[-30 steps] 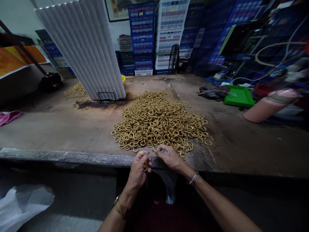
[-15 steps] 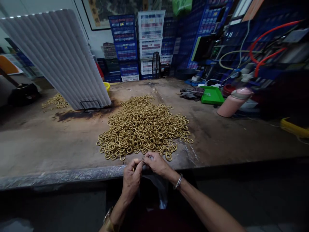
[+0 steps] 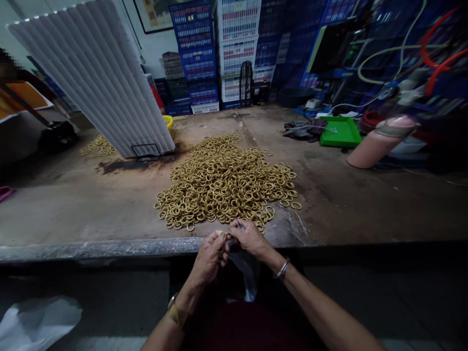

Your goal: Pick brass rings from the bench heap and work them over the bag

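A heap of brass-coloured rings (image 3: 223, 180) is spread over the worktable near its front edge. Just in front of the heap, my two hands meet at the fingertips. My left hand (image 3: 210, 256) is closed, with a ring (image 3: 228, 236) pinched at its fingertips; part of another ring seems to show lower in the fingers. My right hand (image 3: 250, 239) is closed in a pinch at the same ring. A thin dark tool (image 3: 238, 223) sticks up from its fingers, its kind too small to make out.
A tall ribbed white panel (image 3: 98, 83) leans in a wire stand, with a smaller ring pile (image 3: 98, 146) behind it. To the right are a green tray (image 3: 340, 131), dark gloves (image 3: 303, 130) and a pink bottle (image 3: 380, 144). Stacked crates (image 3: 237, 53) stand at the back.
The camera view has shifted, so the table appears further right and higher. My left hand has turned, and a ring now shows between the fingertips of both hands.
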`<state>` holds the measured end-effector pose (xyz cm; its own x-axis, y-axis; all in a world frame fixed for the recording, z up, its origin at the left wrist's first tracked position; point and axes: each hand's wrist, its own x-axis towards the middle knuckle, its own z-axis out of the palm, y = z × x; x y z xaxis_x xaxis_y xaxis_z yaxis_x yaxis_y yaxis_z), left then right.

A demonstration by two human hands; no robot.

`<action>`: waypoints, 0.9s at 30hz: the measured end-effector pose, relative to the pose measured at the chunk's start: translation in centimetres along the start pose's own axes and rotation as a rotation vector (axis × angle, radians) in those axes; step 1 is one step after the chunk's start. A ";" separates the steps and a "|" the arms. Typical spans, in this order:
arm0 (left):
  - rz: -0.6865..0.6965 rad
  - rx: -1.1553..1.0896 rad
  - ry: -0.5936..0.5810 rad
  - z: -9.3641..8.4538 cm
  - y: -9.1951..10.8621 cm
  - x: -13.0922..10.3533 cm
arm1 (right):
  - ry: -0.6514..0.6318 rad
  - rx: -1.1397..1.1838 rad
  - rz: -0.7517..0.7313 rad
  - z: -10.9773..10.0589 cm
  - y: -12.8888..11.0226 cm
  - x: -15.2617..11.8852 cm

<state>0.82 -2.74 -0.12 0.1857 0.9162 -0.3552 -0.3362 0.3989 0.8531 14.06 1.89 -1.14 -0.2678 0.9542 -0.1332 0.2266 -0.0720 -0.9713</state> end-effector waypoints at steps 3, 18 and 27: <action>-0.005 0.025 -0.004 0.1 0.0 0.0 | 0.005 -0.003 -0.004 -0.2 -0.1 -0.2; 0.085 -0.013 0.041 0.9 -0.1 -0.3 | -0.003 -0.471 -0.286 0.0 0.0 -1.9; 0.165 0.178 0.026 0.8 0.1 -1.4 | -0.140 -0.608 -0.256 -0.8 -0.2 -1.9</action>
<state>1.26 -3.99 0.69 0.1170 0.9701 -0.2127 -0.1916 0.2322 0.9536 15.31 0.32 -0.51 -0.4932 0.8696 0.0225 0.6157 0.3673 -0.6971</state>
